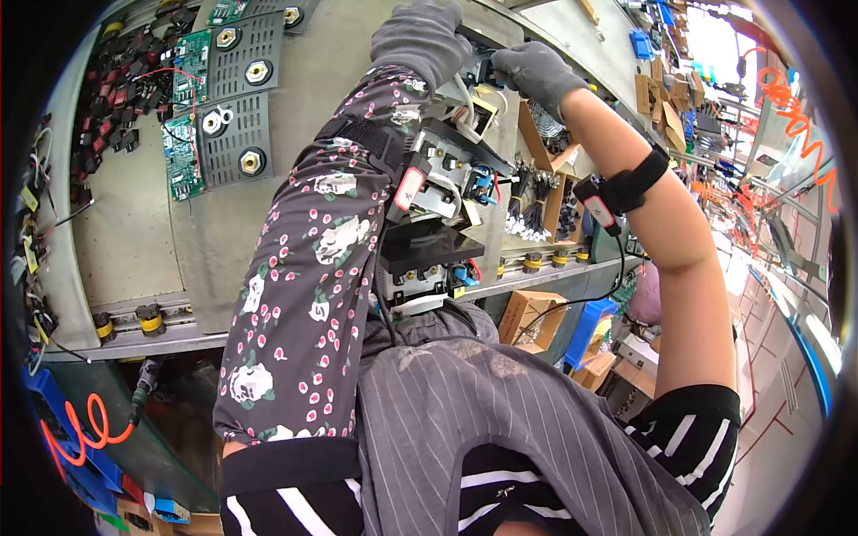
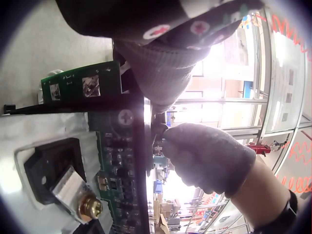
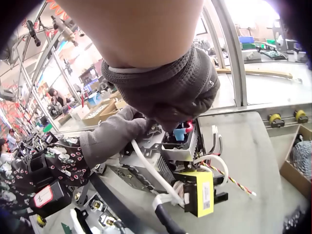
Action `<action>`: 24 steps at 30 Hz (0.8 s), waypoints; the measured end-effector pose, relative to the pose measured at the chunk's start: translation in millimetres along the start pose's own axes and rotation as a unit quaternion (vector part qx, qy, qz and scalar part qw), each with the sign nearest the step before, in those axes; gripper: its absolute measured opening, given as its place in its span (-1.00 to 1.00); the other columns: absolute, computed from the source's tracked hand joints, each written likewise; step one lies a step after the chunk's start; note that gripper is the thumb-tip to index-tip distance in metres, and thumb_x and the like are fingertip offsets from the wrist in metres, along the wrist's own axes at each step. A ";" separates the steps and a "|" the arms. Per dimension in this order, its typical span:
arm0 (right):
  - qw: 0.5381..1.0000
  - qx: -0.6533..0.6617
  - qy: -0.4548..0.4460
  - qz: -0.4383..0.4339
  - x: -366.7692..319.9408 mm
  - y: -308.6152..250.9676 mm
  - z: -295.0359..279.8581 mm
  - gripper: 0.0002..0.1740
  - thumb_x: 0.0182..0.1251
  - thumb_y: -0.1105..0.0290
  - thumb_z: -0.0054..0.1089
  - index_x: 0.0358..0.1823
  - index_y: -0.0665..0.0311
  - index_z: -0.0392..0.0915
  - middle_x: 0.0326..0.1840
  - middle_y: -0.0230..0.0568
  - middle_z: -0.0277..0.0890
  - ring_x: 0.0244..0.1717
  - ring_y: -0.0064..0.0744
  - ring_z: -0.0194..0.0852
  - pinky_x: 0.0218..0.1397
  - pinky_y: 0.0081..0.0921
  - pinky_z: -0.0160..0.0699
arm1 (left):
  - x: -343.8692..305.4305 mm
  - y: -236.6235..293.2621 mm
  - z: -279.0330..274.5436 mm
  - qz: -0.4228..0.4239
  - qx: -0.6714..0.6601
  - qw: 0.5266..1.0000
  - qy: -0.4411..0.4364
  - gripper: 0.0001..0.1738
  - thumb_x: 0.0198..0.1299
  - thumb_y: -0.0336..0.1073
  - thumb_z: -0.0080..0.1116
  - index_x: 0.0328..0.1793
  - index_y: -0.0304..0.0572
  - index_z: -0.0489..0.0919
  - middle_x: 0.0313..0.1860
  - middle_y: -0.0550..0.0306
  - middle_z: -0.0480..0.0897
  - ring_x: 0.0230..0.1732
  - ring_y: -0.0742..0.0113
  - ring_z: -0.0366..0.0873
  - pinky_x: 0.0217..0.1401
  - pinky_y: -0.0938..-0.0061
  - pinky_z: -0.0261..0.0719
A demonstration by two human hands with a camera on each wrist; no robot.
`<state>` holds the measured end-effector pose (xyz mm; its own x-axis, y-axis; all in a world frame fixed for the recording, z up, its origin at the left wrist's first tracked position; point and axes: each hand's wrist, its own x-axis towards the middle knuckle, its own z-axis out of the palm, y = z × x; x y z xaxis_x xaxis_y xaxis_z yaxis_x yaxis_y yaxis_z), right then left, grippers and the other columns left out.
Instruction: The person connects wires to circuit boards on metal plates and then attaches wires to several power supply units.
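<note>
Both hands wear grey gloves and are close together at the far end of an electronics unit with a finned metal heat sink [image 3: 163, 168]. My left hand [image 1: 420, 40] rests at that end, its fingertips largely hidden; in the right wrist view the left hand [image 3: 114, 134] reaches over the unit's upper edge. My right hand [image 1: 541, 76] has curled fingers in the left wrist view, with thumb and forefinger at a small dark part [image 2: 158, 130]. Below the right hand [image 3: 165, 95] are a blue connector [image 3: 180, 133], a white cable [image 3: 151, 168] and a yellow-wrapped transformer [image 3: 200, 192].
More units with black covers [image 1: 429, 246] stand nearer the body. At left lie perforated grey plates [image 1: 234, 138] with green circuit boards [image 1: 183, 156] and a pile of red and black parts [image 1: 116, 98]. Cable bundles [image 1: 536, 201] and cardboard boxes [image 1: 536, 138] are at right.
</note>
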<state>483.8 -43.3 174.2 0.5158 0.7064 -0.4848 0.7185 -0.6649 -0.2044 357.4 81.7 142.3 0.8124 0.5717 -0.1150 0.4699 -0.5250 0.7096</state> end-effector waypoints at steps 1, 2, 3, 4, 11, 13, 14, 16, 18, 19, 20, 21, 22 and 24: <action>0.999 -0.032 -0.016 -0.040 0.6 1.3 -1.7 -0.66 0.31 0.20 0.03 -0.48 0.31 0.56 -0.64 -0.40 0.38 -0.63 -0.59 0.30 -0.53 -0.58 0.33 | -1.9 0.0 0.3 0.004 -0.002 1.000 0.010 -0.70 -0.02 -0.12 0.18 -0.20 -0.09 0.64 -0.18 -0.10 0.64 -0.09 -0.03 0.60 -0.01 0.19 0.56; 0.999 -0.031 -0.014 -0.037 -1.2 0.8 -2.5 -0.66 0.31 0.20 0.03 -0.48 0.31 0.56 -0.64 -0.40 0.38 -0.63 -0.59 0.30 -0.53 -0.58 0.33 | -3.4 -0.1 0.2 0.008 -0.003 1.000 0.021 -0.70 -0.02 -0.12 0.18 -0.21 -0.10 0.64 -0.18 -0.10 0.64 -0.09 -0.04 0.60 -0.01 0.19 0.55; 0.991 0.112 -0.044 0.053 -3.6 -4.3 -4.6 -0.67 0.33 0.20 0.05 -0.45 0.32 0.55 -0.64 -0.41 0.38 -0.65 -0.62 0.30 -0.58 -0.63 0.32 | -3.8 0.1 -0.4 0.012 -0.003 0.999 0.032 -0.71 -0.02 -0.12 0.18 -0.21 -0.10 0.64 -0.18 -0.09 0.64 -0.09 -0.04 0.60 -0.01 0.19 0.55; 0.955 0.251 -0.073 0.139 -5.8 -9.9 -9.2 -0.68 0.34 0.21 0.08 -0.43 0.33 0.55 -0.64 -0.42 0.39 -0.67 -0.65 0.31 -0.62 -0.69 0.30 | -2.9 0.0 -0.8 0.014 -0.002 0.999 0.033 -0.71 -0.02 -0.12 0.18 -0.21 -0.10 0.64 -0.18 -0.09 0.64 -0.09 -0.04 0.60 -0.01 0.19 0.55; 0.924 0.293 -0.207 0.132 7.4 9.2 -25.1 -0.69 0.33 0.16 0.15 -0.33 0.29 0.55 -0.59 -0.41 0.40 -0.70 -0.72 0.29 -0.77 -0.78 0.20 | -2.3 -3.3 8.6 0.018 0.005 0.999 0.040 -0.69 0.00 -0.09 0.16 -0.21 -0.08 0.64 -0.15 -0.09 0.63 -0.07 -0.02 0.59 0.00 0.17 0.55; 0.918 0.313 -0.204 0.129 4.2 10.7 -26.6 -0.69 0.33 0.14 0.15 -0.35 0.27 0.56 -0.61 -0.44 0.38 -0.69 -0.73 0.28 -0.74 -0.80 0.20 | 1.8 -3.1 10.6 0.010 0.006 0.999 0.038 -0.68 0.00 -0.09 0.15 -0.19 -0.08 0.65 -0.17 -0.11 0.63 -0.09 -0.02 0.60 -0.01 0.17 0.54; 0.918 0.314 -0.201 0.132 2.2 9.7 -26.5 -0.69 0.33 0.14 0.15 -0.35 0.27 0.56 -0.61 -0.44 0.38 -0.69 -0.73 0.28 -0.74 -0.80 0.20 | 3.1 -3.8 11.1 0.014 0.005 0.999 0.037 -0.68 0.00 -0.09 0.15 -0.19 -0.08 0.65 -0.17 -0.11 0.63 -0.09 -0.02 0.60 -0.01 0.17 0.54; 0.928 0.316 -0.160 0.116 -6.0 3.0 -22.7 -0.68 0.34 0.13 0.14 -0.37 0.27 0.56 -0.64 -0.45 0.37 -0.69 -0.72 0.28 -0.71 -0.79 0.21 | 1.7 -0.6 6.0 -0.004 -0.012 1.000 0.005 -0.69 0.00 -0.10 0.15 -0.20 -0.09 0.65 -0.21 -0.12 0.64 -0.13 -0.02 0.60 -0.02 0.18 0.55; 0.956 0.258 -0.099 0.104 -13.3 -7.3 -16.4 -0.67 0.36 0.14 0.12 -0.44 0.25 0.54 -0.67 -0.44 0.38 -0.70 -0.70 0.28 -0.67 -0.73 0.19 | 4.5 -5.5 12.8 0.016 -0.002 1.000 0.025 -0.69 0.00 -0.10 0.15 -0.20 -0.09 0.65 -0.24 -0.12 0.65 -0.15 -0.02 0.61 -0.04 0.19 0.55; 0.966 0.226 -0.080 0.094 -15.5 -8.1 -13.7 -0.66 0.36 0.13 0.11 -0.46 0.24 0.54 -0.67 -0.44 0.38 -0.71 -0.70 0.26 -0.68 -0.73 0.18 | 5.7 -4.9 17.1 0.025 0.016 0.999 0.036 -0.69 0.00 -0.10 0.16 -0.21 -0.10 0.65 -0.24 -0.12 0.65 -0.14 -0.02 0.61 -0.04 0.19 0.55; 0.975 0.195 -0.065 0.085 -16.5 -9.0 -11.5 -0.65 0.35 0.13 0.11 -0.47 0.24 0.53 -0.67 -0.44 0.37 -0.72 -0.70 0.25 -0.68 -0.72 0.16 | 7.1 -6.1 21.0 0.032 0.034 0.998 0.044 -0.69 0.00 -0.09 0.16 -0.21 -0.10 0.65 -0.24 -0.12 0.64 -0.14 -0.01 0.61 -0.04 0.19 0.55; 0.974 0.197 -0.064 0.087 -12.8 -3.4 -11.3 -0.65 0.35 0.13 0.11 -0.47 0.24 0.53 -0.67 -0.44 0.37 -0.72 -0.70 0.25 -0.68 -0.72 0.16 | 5.0 -4.3 21.5 0.023 0.033 0.998 0.057 -0.69 0.00 -0.10 0.17 -0.21 -0.10 0.64 -0.25 -0.11 0.64 -0.13 0.00 0.61 -0.03 0.18 0.55; 0.970 0.200 -0.092 0.100 -5.1 3.9 -11.6 -0.64 0.35 0.12 0.12 -0.47 0.24 0.53 -0.68 -0.45 0.36 -0.73 -0.70 0.21 -0.69 -0.72 0.13 | 2.7 -3.2 21.3 0.025 0.035 0.998 0.054 -0.69 0.00 -0.10 0.17 -0.21 -0.10 0.64 -0.25 -0.11 0.64 -0.13 0.00 0.61 -0.03 0.18 0.55; 0.965 0.203 -0.122 0.111 1.3 9.3 -14.7 -0.64 0.34 0.11 0.12 -0.47 0.24 0.54 -0.69 -0.45 0.34 -0.75 -0.70 0.17 -0.70 -0.73 0.10 | 0.5 -0.9 16.2 0.012 0.014 0.998 0.053 -0.70 0.00 -0.11 0.16 -0.22 -0.10 0.65 -0.24 -0.12 0.64 -0.14 -0.01 0.61 -0.02 0.18 0.55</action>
<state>498.0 -45.0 184.2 0.4746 0.4898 -0.7313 0.3346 -0.8689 -0.3649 363.0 72.2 130.3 0.7829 0.6217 -0.0226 0.4616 -0.5562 0.6910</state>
